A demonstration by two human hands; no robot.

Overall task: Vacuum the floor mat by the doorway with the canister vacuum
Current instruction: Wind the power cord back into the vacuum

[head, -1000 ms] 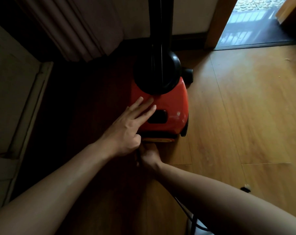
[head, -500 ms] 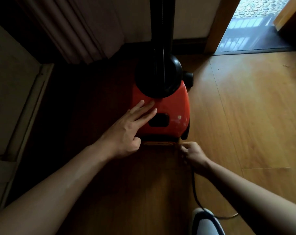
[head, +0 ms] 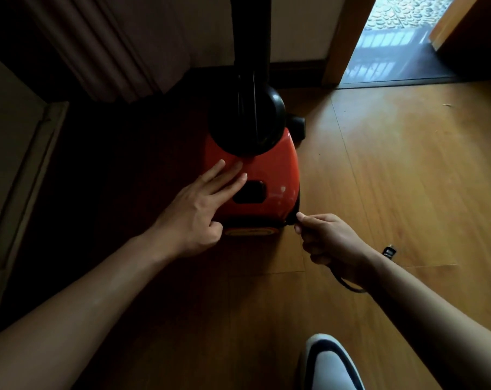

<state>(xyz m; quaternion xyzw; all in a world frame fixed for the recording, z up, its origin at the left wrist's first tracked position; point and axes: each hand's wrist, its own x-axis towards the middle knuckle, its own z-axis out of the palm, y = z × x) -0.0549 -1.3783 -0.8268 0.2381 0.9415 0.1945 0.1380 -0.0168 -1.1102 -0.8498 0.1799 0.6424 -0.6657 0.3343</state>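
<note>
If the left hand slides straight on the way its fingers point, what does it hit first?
Likely the black dome atop the red vacuum body. The left hand lies flat on that body, fingers aimed up and right, and the dome's lower edge sits just beyond them.

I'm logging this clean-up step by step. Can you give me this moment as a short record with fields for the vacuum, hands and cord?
vacuum: red, standing on the wooden floor
left hand: flat on the vacuum, fingers straight
right hand: pinches the cord beside the vacuum's rear corner
cord: black, runs back under the right wrist
doorway: open, at upper right
</note>
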